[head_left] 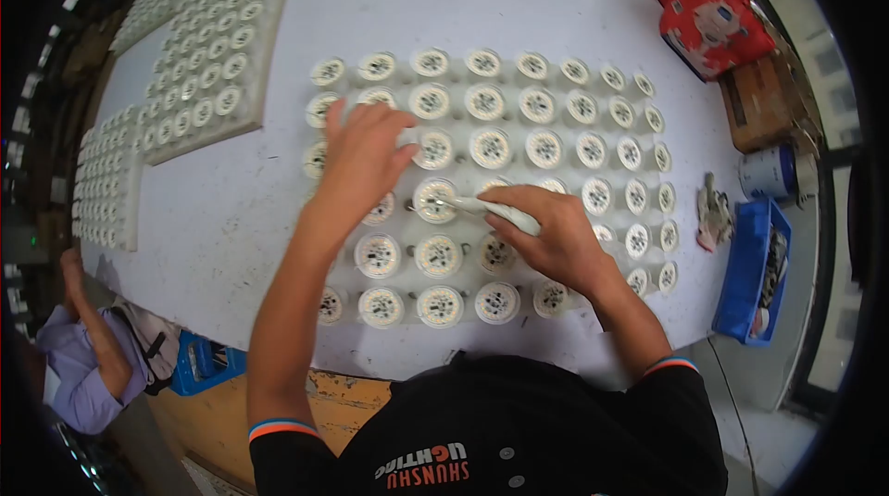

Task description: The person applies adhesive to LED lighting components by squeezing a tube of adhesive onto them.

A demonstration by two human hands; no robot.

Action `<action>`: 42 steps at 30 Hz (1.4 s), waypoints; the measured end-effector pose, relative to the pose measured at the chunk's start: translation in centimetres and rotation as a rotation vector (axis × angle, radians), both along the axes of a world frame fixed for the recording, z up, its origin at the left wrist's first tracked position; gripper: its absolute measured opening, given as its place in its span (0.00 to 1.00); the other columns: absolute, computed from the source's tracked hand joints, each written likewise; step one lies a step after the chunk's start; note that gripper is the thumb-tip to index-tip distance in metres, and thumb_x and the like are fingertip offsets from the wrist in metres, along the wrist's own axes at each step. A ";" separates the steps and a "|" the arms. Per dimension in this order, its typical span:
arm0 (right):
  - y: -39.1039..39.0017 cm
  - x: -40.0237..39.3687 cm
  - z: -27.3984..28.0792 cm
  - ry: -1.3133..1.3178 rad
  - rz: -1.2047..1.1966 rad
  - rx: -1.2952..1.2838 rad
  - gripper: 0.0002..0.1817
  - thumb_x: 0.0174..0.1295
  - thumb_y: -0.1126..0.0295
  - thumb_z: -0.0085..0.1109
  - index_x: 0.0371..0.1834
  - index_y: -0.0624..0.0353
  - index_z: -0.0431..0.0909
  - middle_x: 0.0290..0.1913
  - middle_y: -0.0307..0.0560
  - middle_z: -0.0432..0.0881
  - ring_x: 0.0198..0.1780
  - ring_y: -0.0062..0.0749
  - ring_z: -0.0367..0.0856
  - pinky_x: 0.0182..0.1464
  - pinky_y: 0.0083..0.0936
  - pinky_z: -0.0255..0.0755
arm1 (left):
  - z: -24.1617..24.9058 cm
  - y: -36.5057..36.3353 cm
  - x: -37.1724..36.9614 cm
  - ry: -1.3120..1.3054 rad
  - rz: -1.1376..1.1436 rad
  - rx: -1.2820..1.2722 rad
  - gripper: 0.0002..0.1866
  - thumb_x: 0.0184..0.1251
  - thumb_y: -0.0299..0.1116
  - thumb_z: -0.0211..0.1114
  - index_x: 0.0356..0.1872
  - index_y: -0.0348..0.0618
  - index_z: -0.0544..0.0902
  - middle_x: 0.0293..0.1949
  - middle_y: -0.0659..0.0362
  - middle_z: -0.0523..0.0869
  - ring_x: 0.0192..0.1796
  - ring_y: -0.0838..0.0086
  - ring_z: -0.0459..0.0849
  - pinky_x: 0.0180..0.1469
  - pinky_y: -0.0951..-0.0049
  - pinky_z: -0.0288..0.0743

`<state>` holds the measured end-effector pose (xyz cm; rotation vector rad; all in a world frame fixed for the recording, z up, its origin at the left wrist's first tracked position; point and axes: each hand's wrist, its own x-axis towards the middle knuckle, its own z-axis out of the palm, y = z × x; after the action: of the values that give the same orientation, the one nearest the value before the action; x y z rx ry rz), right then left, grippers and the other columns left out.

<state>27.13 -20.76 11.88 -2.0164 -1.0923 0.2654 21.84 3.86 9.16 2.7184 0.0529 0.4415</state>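
Observation:
Rows of round white LED bulb bases, their circuit boards facing up, stand in a pale tray on the table. My right hand is closed around a white pen-shaped tool. Its thin tip meets or hovers just over the board of one LED bulb near the middle; contact cannot be made out. My left hand reaches over the left columns with fingers apart, thumb and forefinger beside a bulb. It partly hides several bulbs and appears to hold nothing.
More trays of bulbs lie at the left and far edge of the white table. At right are red bags, a cardboard box, a blue-and-white can and a blue bin. Another person's arm shows at lower left.

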 end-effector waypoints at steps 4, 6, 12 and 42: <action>-0.6 -0.1 0.2 0.087 -0.036 -0.023 0.13 0.59 0.72 0.65 0.48 0.60 0.83 0.46 0.54 0.86 0.47 0.48 0.85 0.50 0.34 0.77 | -2.0 -0.4 2.5 0.097 0.042 0.099 0.10 0.57 0.36 0.70 0.40 0.50 0.85 0.39 0.61 0.83 0.52 0.66 0.79 0.71 0.41 0.46; -0.6 0.0 0.0 0.138 -0.038 -0.011 0.13 0.59 0.74 0.64 0.48 0.62 0.83 0.46 0.56 0.86 0.48 0.47 0.85 0.52 0.32 0.76 | -2.4 -0.2 3.1 0.112 0.084 0.153 0.07 0.56 0.35 0.69 0.35 0.49 0.85 0.37 0.61 0.84 0.51 0.65 0.80 0.71 0.40 0.46; -0.4 -0.3 0.4 0.248 -0.114 -0.054 0.14 0.58 0.76 0.64 0.48 0.63 0.83 0.45 0.56 0.87 0.47 0.41 0.86 0.52 0.30 0.75 | -2.2 -0.6 2.9 0.081 0.116 0.216 0.05 0.53 0.32 0.68 0.31 0.46 0.85 0.33 0.58 0.84 0.47 0.63 0.81 0.71 0.36 0.45; 0.3 -0.9 0.4 0.217 -0.102 -0.039 0.11 0.60 0.77 0.61 0.46 0.68 0.82 0.36 0.48 0.87 0.37 0.26 0.84 0.43 0.23 0.75 | -2.4 -1.6 2.7 0.019 0.125 0.340 0.04 0.50 0.24 0.63 0.28 0.42 0.84 0.28 0.55 0.85 0.43 0.63 0.82 0.71 0.38 0.47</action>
<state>26.18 -20.42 12.28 -2.0170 -0.8532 0.4442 24.53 2.21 6.74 3.0660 0.1679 0.5000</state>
